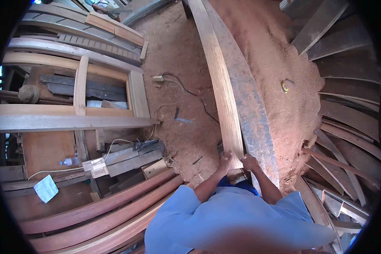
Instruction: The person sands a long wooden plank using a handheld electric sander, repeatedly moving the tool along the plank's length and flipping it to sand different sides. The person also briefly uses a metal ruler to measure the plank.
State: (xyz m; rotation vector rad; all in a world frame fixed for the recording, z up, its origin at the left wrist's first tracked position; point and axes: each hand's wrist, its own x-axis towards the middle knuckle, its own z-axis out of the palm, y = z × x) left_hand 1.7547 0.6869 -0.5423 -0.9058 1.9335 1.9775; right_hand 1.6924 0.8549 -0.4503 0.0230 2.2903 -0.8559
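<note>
A long, light-brown wooden plank point(219, 84) runs away from me, its near end just in front of my body. My left hand point(226, 161) is closed on the left edge of that end. On the opposite edge, my right hand point(249, 162) grips the same plank, its fingers partly hidden. Beneath and to the right of the plank lies a wider, worn grey board point(255, 114), stretching in the same direction. Both forearms come up from the lower edge in short light-blue sleeves.
Reddish sawdust point(279, 110) is heaped on the right, with a small yellow and black object point(285, 87) on it. Dark planks point(347, 84) lean beyond. Left are a wooden frame point(81, 84), reddish beams point(106, 201) and a plastic bottle point(71, 161). A cable point(203, 103) crosses the floor.
</note>
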